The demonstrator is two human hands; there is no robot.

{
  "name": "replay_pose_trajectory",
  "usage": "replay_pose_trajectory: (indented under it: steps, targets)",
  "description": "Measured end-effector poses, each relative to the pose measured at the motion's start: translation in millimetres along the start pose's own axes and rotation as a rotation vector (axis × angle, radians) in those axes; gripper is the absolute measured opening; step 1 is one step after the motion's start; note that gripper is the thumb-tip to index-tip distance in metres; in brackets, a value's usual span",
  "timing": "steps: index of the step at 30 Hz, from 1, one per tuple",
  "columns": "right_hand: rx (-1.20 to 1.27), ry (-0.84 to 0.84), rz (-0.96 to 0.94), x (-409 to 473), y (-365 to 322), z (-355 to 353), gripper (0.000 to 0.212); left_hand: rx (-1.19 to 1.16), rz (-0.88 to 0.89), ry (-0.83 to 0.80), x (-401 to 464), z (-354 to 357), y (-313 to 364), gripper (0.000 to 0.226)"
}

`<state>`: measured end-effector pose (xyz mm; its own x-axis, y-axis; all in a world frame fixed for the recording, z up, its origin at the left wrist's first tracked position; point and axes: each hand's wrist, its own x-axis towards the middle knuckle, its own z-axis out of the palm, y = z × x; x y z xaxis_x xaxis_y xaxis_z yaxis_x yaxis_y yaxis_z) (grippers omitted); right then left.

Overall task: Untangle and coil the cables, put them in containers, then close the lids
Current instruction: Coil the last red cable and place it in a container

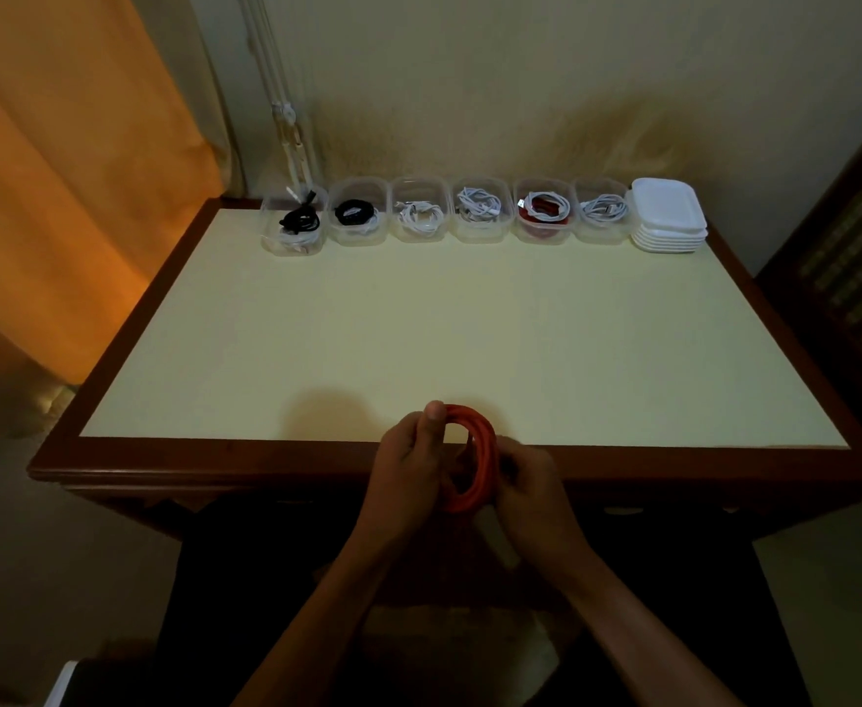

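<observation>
Six open containers (pixel 421 210), one lid stack (pixel 669 216), both hands' fingers (pixel 434 415) curled around one orange coil (pixel 475 461).

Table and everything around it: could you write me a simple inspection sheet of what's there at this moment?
Surface: pale table top with dark wooden rim.
Job's things: six clear containers in a row at the far edge, lids off, each holding coiled cables; stack of white lids at the row's right end.
Clutter: nothing seen.
Hands: left hand and right hand both grip the orange cable coil at the near edge.
Cables: black, white and red ones in containers.
Surroundings: orange curtain left, wall behind.
</observation>
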<state>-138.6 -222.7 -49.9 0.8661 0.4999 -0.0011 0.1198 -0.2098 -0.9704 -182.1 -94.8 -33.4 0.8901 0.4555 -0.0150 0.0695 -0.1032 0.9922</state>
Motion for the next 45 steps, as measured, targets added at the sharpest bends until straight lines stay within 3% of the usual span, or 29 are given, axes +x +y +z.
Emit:
replay_pose_trajectory:
  steps: [6,10,12,15,20,25,28,30,32,33,35,37,38,40,45]
  targets:
    - [0.432,-0.099,0.247,-0.3,-11.2,-6.7,0.021,0.068,-0.048,0.061,3.3,7.1,-8.5,0.043]
    - [0.802,-0.157,0.411,4.5,-14.8,-11.6,0.036,0.186,-0.037,0.137,10.3,6.8,-17.4,0.045]
    - [0.797,-0.224,0.373,5.8,-17.2,-13.8,0.042,0.196,-0.065,0.157,14.3,7.1,-22.1,0.046]
    - [0.655,-0.125,0.418,9.1,-19.2,-10.2,0.056,0.275,-0.073,0.110,16.1,12.8,-29.2,0.042]
    - [0.680,-0.003,0.478,11.4,-21.7,-6.7,0.058,0.175,-0.145,-0.004,13.0,18.1,-43.6,0.068]
    - [0.591,-0.030,0.478,9.4,-23.9,-7.2,0.078,0.152,-0.123,-0.050,8.9,17.9,-46.7,0.066]
    - [0.401,-0.038,0.483,8.6,-32.5,-7.4,0.095,0.278,-0.088,0.014,12.5,15.4,-45.5,0.055]
    - [0.237,0.020,0.456,7.9,-40.1,-7.5,0.089,0.353,-0.060,0.111,14.7,10.4,-45.5,0.036]
    - [0.100,0.140,0.425,5.5,-39.3,-9.2,0.059,0.383,-0.025,0.192,15.5,5.2,-42.0,0.028]
    - [0.102,0.147,0.417,3.7,-41.1,-10.8,0.041,0.411,-0.006,0.216,15.3,4.1,-39.9,0.029]
    - [0.412,0.035,0.449,2.6,-44.9,-11.5,0.025,0.514,0.035,0.250,15.9,5.1,-35.7,0.030]
    - [0.823,-0.045,0.530,0.6,-51.6,-12.3,0.025,0.566,0.062,0.253,17.1,7.3,-34.8,0.034]
    - [0.899,-0.048,0.563,1.6,-51.9,-15.0,0.024,0.570,0.073,0.255,18.4,6.7,-34.9,0.036]
    - [0.903,-0.050,0.618,3.9,-49.8,-23.0,0.026,0.600,0.094,0.279,21.4,1.2,-33.3,0.038]
    - [0.722,-0.141,0.696,5.9,-44.8,-54.5,0.052,0.590,0.165,0.271,27.1,-13.9,-29.4,0.053]
